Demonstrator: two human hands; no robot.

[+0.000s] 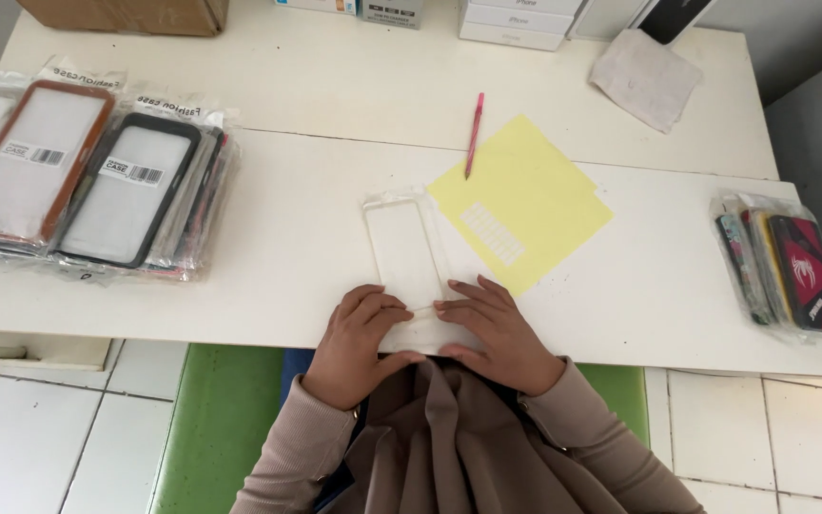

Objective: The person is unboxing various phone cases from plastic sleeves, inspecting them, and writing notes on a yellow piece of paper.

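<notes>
Your left hand point(362, 333) and right hand point(489, 328) both pinch the near end of the clear phone case in its plastic sleeve point(403, 249), fingertips almost meeting. Beyond your right hand lies a yellow paper point(535, 190), with a pink pen point(474, 133) farther away.

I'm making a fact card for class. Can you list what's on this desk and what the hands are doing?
left hand: resting on the near end of the clear phone case
right hand: on the same end
beside case: yellow paper, pink pen lying partly on it
left side: packaged phone cases
right side: colourful packaged cases
far edge: grey cloth, white boxes
surface: white table
</notes>
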